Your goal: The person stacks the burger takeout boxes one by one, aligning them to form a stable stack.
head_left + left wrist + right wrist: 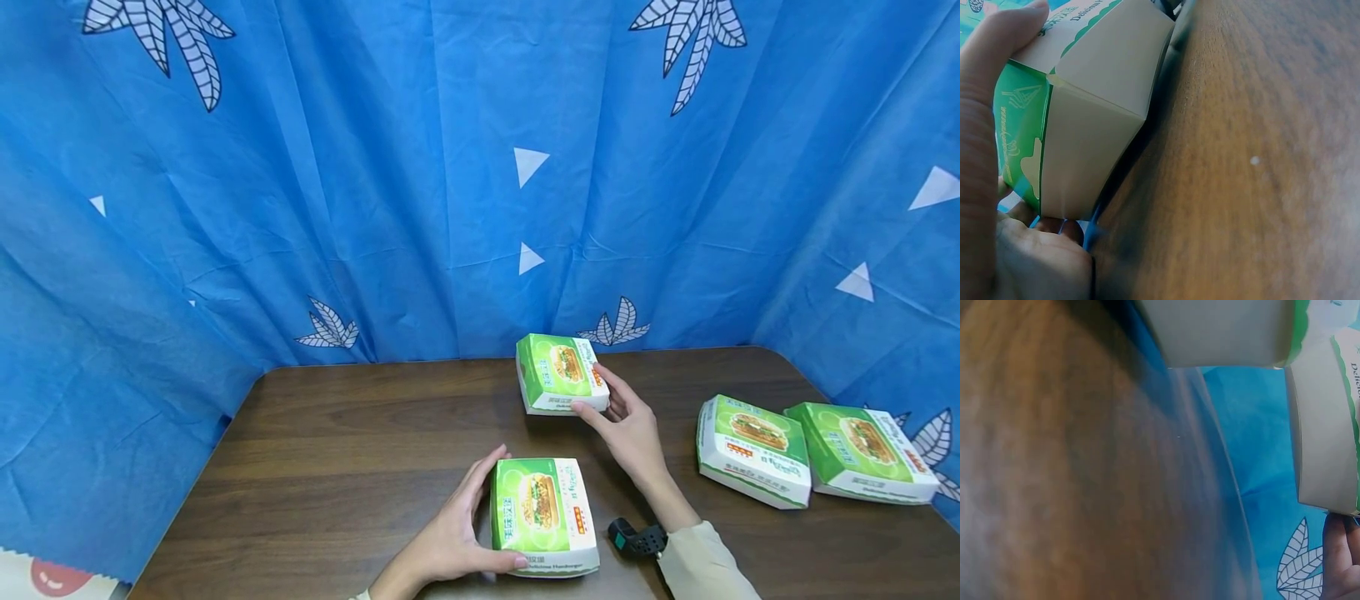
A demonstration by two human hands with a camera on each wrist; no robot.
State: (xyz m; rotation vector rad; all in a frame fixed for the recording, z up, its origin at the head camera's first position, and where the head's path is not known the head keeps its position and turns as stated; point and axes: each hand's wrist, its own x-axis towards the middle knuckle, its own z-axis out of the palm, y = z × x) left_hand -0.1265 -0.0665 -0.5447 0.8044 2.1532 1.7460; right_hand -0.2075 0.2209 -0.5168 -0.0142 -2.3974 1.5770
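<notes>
My left hand [457, 525] grips a green and white hamburger carton [532, 504] near the front of the table, with the thumb on its front edge and the other fingers at its left and far side. The left wrist view shows that carton [1091, 144] from below, with a dark shadow beside it. Farther back, my right hand [626, 421] pinches a second hamburger carton [558, 371] by its right side. This one hangs above the tabletop, and in the right wrist view fingers [1338, 550] touch the end of the carton [1322, 437].
Two more hamburger cartons lie side by side at the right, the nearer-in carton [753, 450] against the outer carton [870, 454]. A blue curtain [390, 183] hangs behind the brown wooden table [322, 467]. A black wrist device [637, 537] sits at my right wrist.
</notes>
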